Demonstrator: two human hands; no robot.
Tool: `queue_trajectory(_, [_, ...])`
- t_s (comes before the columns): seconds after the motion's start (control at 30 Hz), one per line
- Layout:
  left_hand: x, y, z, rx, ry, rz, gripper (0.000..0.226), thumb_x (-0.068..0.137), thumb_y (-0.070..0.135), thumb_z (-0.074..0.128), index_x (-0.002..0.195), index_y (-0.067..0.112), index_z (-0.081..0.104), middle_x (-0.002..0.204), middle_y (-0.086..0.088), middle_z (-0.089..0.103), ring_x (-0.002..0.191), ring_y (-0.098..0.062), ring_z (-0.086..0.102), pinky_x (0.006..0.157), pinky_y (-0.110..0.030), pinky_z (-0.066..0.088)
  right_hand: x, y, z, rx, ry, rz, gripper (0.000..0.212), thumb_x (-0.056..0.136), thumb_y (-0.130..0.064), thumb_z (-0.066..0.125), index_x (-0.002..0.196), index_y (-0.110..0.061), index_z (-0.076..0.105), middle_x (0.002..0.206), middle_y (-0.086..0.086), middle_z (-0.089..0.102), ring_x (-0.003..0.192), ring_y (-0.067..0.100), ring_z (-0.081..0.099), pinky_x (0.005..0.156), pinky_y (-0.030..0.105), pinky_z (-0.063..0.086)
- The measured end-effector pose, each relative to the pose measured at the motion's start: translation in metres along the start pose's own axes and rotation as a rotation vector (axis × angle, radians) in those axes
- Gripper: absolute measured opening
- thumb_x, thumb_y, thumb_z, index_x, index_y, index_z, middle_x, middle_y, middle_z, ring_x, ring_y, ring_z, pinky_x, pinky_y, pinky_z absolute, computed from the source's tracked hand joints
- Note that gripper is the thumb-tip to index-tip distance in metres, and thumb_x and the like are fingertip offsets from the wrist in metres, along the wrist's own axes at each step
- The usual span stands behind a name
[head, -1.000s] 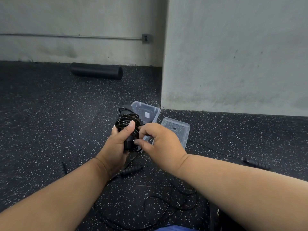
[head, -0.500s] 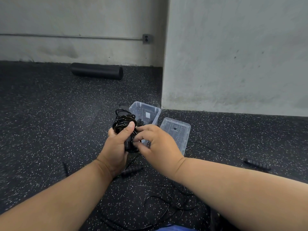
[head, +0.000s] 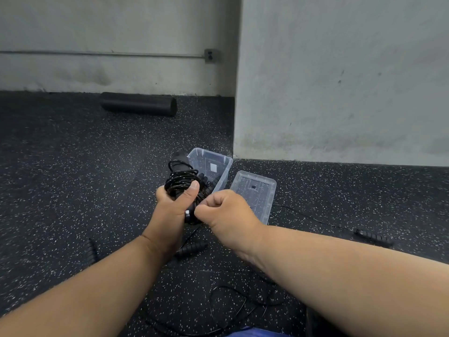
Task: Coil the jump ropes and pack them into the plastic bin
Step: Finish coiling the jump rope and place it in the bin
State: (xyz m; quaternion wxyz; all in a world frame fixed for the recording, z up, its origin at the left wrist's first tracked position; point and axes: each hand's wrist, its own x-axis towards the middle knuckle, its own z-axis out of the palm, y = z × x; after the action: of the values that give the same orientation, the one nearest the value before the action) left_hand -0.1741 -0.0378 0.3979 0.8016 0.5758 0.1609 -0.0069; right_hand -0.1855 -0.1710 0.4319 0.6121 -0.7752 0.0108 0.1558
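Note:
My left hand (head: 171, 210) grips a black jump rope bundle (head: 181, 181), cord wound around its handles, thumb pressed over the coils. My right hand (head: 226, 210) is curled beside it and pinches the bundle's lower end near a silver-ringed handle tip. Just behind the bundle stands the clear plastic bin (head: 224, 164), with a dark rope inside it. Its clear lid (head: 264, 190) lies on the floor to the right. A loose black rope (head: 243, 302) trails over the floor below my arms, with one ribbed handle (head: 192, 248) under my left wrist and another handle (head: 373, 237) far right.
Speckled black rubber floor all around. A black foam roller (head: 138, 103) lies by the back wall. A grey wall corner (head: 237, 117) juts out right behind the bin. Another ribbed handle (head: 91, 249) lies on the floor at the left.
My right hand has drawn back from the coils and closed into a fist at the bundle's lower end. The left hand keeps the bundle in much the same spot.

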Motion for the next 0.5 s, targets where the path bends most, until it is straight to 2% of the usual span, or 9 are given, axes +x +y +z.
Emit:
queue_trajectory(0.1, [0.005, -0.003, -0.005, 0.046, -0.025, 0.006, 0.064, 0.083, 0.039, 0.083, 0.131, 0.019, 0.046, 0.123, -0.013, 0.072, 0.107, -0.029, 0.075, 0.091, -0.053, 0.061, -0.001, -0.012, -0.006, 0.073, -0.047, 0.103, 0.031, 0.093, -0.016, 0.060, 0.065, -0.021, 0.048, 0.064, -0.003, 0.040, 0.058, 0.012, 0.033, 0.055, 0.028, 0.030])
queue_trajectory(0.2, [0.007, -0.004, -0.010, 0.065, -0.066, 0.002, 0.087, 0.070, 0.045, 0.092, 0.139, 0.023, 0.044, 0.128, -0.013, 0.072, 0.113, -0.031, 0.073, 0.095, -0.055, 0.059, 0.001, -0.018, -0.011, 0.068, -0.107, 0.180, 0.024, 0.091, -0.015, 0.061, 0.069, -0.020, 0.055, 0.073, -0.005, 0.050, 0.071, 0.012, 0.042, 0.068, 0.030, 0.036])
queue_trajectory(0.27, [0.008, -0.005, -0.012, 0.068, -0.087, 0.011, 0.094, 0.065, 0.047, 0.091, 0.144, 0.026, 0.043, 0.130, -0.013, 0.071, 0.115, -0.032, 0.072, 0.099, -0.057, 0.057, 0.003, -0.016, -0.013, 0.038, -0.129, 0.167, 0.026, 0.089, -0.012, 0.063, 0.065, -0.021, 0.056, 0.064, -0.009, 0.051, 0.070, 0.013, 0.043, 0.066, 0.030, 0.035])
queue_trajectory(0.37, [0.010, -0.004, -0.016, 0.067, -0.129, 0.034, 0.090, 0.072, 0.042, 0.089, 0.148, 0.029, 0.043, 0.133, -0.014, 0.069, 0.116, -0.032, 0.072, 0.096, -0.054, 0.058, 0.003, -0.013, -0.013, -0.003, -0.152, 0.117, 0.024, 0.089, -0.013, 0.065, 0.070, -0.023, 0.053, 0.060, -0.008, 0.045, 0.060, 0.010, 0.038, 0.056, 0.027, 0.031])
queue_trajectory(0.5, [0.008, -0.001, -0.016, 0.038, -0.139, 0.062, 0.083, 0.077, 0.038, 0.091, 0.143, 0.051, 0.042, 0.132, -0.008, 0.071, 0.118, -0.029, 0.071, 0.095, -0.055, 0.058, 0.002, -0.013, -0.018, -0.109, -0.162, -0.030, 0.025, 0.092, -0.021, 0.069, 0.072, -0.024, 0.054, 0.065, -0.001, 0.053, 0.052, 0.008, 0.039, 0.051, 0.025, 0.033])
